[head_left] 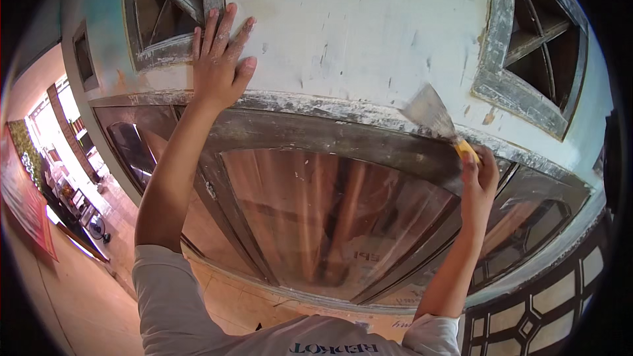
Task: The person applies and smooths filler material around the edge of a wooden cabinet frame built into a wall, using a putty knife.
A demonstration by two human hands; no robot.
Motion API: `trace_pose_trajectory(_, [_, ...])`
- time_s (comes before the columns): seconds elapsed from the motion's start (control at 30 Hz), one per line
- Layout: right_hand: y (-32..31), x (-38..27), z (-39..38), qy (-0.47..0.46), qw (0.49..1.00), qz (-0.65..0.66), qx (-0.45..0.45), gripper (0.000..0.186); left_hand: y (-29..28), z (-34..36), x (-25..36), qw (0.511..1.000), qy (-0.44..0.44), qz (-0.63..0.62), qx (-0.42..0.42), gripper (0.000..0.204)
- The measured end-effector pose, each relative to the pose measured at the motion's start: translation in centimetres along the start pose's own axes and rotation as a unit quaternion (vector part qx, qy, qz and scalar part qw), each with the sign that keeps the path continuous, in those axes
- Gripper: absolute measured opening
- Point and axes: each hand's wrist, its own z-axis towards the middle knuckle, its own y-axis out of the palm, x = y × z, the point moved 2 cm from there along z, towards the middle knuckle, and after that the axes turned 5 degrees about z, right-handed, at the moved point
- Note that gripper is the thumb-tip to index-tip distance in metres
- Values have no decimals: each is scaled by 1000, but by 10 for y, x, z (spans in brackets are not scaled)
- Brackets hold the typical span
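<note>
putty knife (432, 113) sits clenched in my right hand (478, 175), blade on the wall (356, 26) above the door frame (316, 128). left hand (221, 59) lies spread flat, bracing. i judge it's mid-scrape; next calls for steady pressure along the edge.

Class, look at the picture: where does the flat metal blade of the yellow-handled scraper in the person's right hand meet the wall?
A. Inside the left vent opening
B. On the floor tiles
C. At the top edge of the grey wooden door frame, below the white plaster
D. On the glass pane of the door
C: the right hand holds the yellow-handled scraper with its blade against the top of the grey wooden door frame, just under the white plaster wall.
</note>
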Motion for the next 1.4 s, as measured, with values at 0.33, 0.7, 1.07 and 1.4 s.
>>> trace_pose_trajectory(0.33, [68,-3,-19,-74,997,-35,1,30,0,-4,-5,999,7,33,4,57])
trace_pose_trajectory(0.7, [99,7,-30,-136,982,-129,24,20,3,-2,-1,999,12,-4,32,56])
trace_pose_trajectory(1.07, [103,5,-22,-319,912,-253,55,25,0,-2,-2,1000,9,11,26,55])
trace_pose_trajectory(1.4, [149,-10,-32,-363,875,-321,2,26,5,-3,0,1000,3,6,26,56])
